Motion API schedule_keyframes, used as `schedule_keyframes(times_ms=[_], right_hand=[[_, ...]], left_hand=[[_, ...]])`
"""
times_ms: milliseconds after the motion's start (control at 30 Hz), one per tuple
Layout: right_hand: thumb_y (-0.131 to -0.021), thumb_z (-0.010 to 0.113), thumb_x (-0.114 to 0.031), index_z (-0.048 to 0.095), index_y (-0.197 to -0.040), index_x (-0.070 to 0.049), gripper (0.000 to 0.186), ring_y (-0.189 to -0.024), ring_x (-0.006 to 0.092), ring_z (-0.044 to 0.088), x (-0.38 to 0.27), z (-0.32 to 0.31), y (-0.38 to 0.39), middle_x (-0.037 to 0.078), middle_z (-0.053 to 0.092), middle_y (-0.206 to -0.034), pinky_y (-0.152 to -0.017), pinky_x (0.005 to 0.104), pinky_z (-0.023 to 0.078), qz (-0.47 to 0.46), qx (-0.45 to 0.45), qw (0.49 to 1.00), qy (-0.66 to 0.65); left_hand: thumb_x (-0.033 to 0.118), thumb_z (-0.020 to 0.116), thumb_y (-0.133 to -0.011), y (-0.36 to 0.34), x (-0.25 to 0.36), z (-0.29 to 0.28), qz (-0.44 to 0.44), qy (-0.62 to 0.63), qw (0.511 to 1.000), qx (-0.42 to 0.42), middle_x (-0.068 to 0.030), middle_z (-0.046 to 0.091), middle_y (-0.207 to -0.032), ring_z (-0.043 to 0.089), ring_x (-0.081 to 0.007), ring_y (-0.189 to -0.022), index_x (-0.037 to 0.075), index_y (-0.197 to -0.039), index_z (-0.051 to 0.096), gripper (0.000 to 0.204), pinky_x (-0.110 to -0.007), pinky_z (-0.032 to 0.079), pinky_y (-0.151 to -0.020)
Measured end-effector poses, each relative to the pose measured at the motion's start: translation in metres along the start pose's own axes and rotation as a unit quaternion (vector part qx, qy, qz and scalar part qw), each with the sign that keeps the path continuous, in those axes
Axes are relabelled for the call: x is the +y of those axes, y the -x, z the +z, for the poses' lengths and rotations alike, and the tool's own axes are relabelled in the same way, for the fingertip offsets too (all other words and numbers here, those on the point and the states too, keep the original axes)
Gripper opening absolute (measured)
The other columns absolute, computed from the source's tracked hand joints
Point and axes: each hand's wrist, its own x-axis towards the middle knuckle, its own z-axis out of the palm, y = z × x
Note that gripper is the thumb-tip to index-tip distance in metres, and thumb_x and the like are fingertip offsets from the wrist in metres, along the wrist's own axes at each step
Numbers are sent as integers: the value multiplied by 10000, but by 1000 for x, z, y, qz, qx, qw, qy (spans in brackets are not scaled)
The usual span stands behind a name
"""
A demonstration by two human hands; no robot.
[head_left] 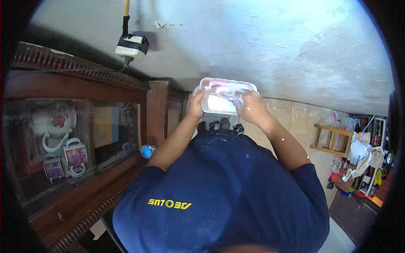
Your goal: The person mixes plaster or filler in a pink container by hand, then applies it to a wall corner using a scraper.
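Observation:
A clear rectangular plastic tub point(205, 110) with white, wet-looking stuff inside is held up in front of my chest, close to the wall. My left hand point(196, 105) grips its left side, fingers wrapped round the edge. At the tub's right end my right hand point(252, 109) is closed, its fingers over the rim and smeared with white. Something thin and greyish seems to lie by those fingers, but glare and the hand hide what it is. White specks dot my right forearm.
A pale, patchy wall point(270, 46) rises ahead. To the left stands a dark wooden glass-front cabinet point(158, 109) with mugs point(76, 154) inside. A taped socket block point(133, 45) hangs above it. Right, on the tiled floor, are a small wooden stool point(331, 141) and a cluttered shelf point(371, 168).

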Motion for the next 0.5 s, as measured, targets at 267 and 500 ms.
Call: schedule_keyframes(times_ms=[267,500], right_hand=[[-743,667,-114,655,-886,-13,175,-776,404,610,3,-38,10,206,642,-865,-697,424,497,-77,165,983,-11],[-748,644,-101,648,-846,-29,122,-810,364,616,-10,-19,8,162,643,-870,-714,429,510,-64,78,994,31]], left_hand=[[290,532,-871,-1,6,-4,-10,-29,999,-15,-101,619,-1066,610,-209,-978,46,-1181,539,394,-344,482,-863],[331,448,-913,-6,6,7,-3,-29,998,-59,-124,601,-1150,588,-230,-1064,29,-1227,514,441,-369,469,-917]])
